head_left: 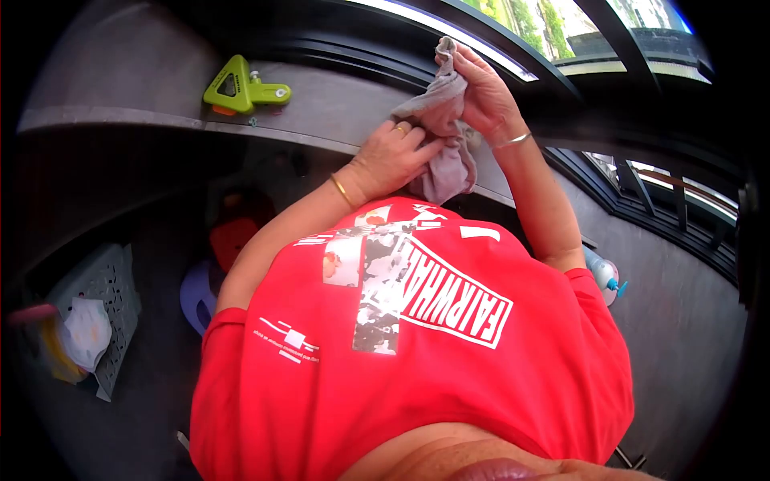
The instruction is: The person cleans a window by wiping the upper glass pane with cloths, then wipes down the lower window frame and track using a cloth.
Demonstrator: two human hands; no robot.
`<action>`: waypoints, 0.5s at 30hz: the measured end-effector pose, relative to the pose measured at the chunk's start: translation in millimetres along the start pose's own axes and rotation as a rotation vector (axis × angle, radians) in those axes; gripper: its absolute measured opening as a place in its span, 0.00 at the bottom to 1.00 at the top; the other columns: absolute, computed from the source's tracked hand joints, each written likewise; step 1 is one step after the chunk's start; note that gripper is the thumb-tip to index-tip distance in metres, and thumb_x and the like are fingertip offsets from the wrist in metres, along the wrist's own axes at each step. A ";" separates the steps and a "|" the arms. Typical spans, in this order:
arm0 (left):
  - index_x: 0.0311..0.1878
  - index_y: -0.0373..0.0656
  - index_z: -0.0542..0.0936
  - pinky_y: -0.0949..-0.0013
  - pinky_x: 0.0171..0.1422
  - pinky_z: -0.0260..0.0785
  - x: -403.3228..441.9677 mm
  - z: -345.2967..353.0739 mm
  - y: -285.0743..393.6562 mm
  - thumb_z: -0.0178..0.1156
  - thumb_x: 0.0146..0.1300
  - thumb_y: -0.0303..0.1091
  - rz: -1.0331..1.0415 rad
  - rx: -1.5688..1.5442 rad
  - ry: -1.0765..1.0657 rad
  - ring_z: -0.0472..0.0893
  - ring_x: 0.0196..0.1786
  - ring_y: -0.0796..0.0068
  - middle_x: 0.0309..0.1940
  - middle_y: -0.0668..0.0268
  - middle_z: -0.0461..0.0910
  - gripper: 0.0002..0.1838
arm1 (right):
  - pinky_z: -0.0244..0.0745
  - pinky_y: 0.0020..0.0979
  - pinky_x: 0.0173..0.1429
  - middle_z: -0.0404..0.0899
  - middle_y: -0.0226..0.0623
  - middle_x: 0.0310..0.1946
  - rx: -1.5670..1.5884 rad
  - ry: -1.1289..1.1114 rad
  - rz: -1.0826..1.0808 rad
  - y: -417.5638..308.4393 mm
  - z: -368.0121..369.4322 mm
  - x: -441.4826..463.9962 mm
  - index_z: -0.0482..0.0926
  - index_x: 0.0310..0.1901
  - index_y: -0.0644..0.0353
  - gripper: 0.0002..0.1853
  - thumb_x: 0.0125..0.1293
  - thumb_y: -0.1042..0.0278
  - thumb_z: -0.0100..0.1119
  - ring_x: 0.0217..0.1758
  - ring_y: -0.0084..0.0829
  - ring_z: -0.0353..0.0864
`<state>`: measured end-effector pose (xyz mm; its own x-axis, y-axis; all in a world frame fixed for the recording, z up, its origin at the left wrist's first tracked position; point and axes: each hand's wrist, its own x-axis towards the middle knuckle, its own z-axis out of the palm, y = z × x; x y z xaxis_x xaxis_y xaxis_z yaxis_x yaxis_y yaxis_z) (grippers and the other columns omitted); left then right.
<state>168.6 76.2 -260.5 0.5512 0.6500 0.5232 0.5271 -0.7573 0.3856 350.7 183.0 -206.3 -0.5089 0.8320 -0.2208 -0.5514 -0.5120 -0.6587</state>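
A greyish-pink cloth (437, 108) hangs bunched between my two hands, above the front edge of the grey ledge (321, 112). My right hand (487, 92) grips its upper end near the window frame, fingers closed. Lower down, my left hand (391, 160) has its fingers curled into the cloth's folds; some fingertips are hidden in the fabric. To the left on the ledge lies a green triangular tool (241, 86) with a short handle, apart from both hands. It looks like a window cleaner.
Dark-framed windows (553, 32) run along the top and right. A grey perforated basket (120, 313) with a white cloth (87, 333) stands at far left. A purple object (196, 297) is below my left arm. A bottle with a blue top (601, 272) stands at right.
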 end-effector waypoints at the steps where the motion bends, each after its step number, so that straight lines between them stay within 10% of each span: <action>1: 0.50 0.46 0.82 0.61 0.52 0.73 0.2 8.1 -2.7 0.65 0.54 0.38 -0.015 0.019 0.001 0.79 0.42 0.62 0.41 0.62 0.78 0.19 | 0.82 0.30 0.54 0.85 0.35 0.47 -0.036 0.020 -0.014 3.3 3.7 4.5 0.78 0.58 0.62 0.14 0.73 0.73 0.56 0.48 0.26 0.85; 4: 0.34 0.46 0.80 0.60 0.46 0.74 -1.2 18.4 -7.8 0.62 0.52 0.31 -0.077 -0.023 0.100 0.80 0.41 0.58 0.32 0.63 0.77 0.06 | 0.77 0.27 0.56 0.82 0.36 0.51 -0.175 0.012 -0.083 -0.7 21.3 1.7 0.75 0.63 0.64 0.18 0.73 0.73 0.56 0.51 0.24 0.81; 15: 0.47 0.40 0.77 0.55 0.48 0.76 -8.8 -9.5 -24.3 0.69 0.55 0.35 -0.568 -0.216 0.261 0.81 0.44 0.48 0.42 0.53 0.80 0.18 | 0.70 0.38 0.65 0.79 0.43 0.47 -0.443 -0.243 -0.282 -40.9 22.6 -62.3 0.79 0.53 0.66 0.12 0.73 0.76 0.49 0.55 0.36 0.77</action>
<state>144.8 88.3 -267.3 0.0365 0.9361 0.3499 0.5329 -0.3144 0.7856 390.0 147.3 -149.3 -0.5486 0.8235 0.1444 -0.3851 -0.0956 -0.9179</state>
